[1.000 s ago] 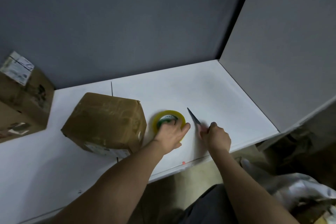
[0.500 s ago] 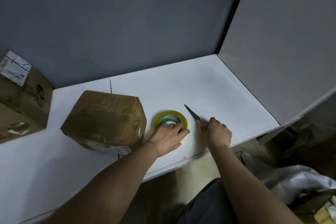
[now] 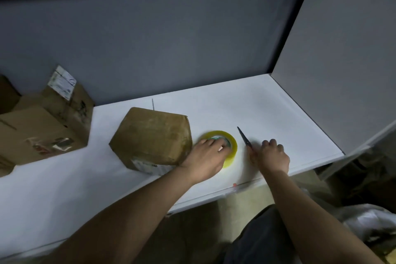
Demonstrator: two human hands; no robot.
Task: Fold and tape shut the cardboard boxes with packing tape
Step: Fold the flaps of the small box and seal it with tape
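Observation:
A closed brown cardboard box (image 3: pixel 153 137), wrapped in clear tape, sits on the white table (image 3: pixel 267 109) near the middle. Right beside it lies a yellow roll of packing tape (image 3: pixel 230 141), flat on the table. My left hand (image 3: pixel 206 156) grips the roll from above, fingers reaching into its core. My right hand (image 3: pixel 272 154) is curled round the handles of dark scissors (image 3: pixel 244 137), whose blades point up and away from me, just right of the roll.
Larger cardboard boxes (image 3: pixel 42 126) with a white label stand at the left edge. A grey partition (image 3: pixel 171 45) rises behind the table and another panel (image 3: pixel 342 49) on the right. Crumpled plastic and clutter (image 3: pixel 368 221) lie on the floor at the lower right.
The head has tilted up a little, so the scene sits lower in view. Both hands stay on the tape roll and scissors, with fingers shifting slightly on the roll.

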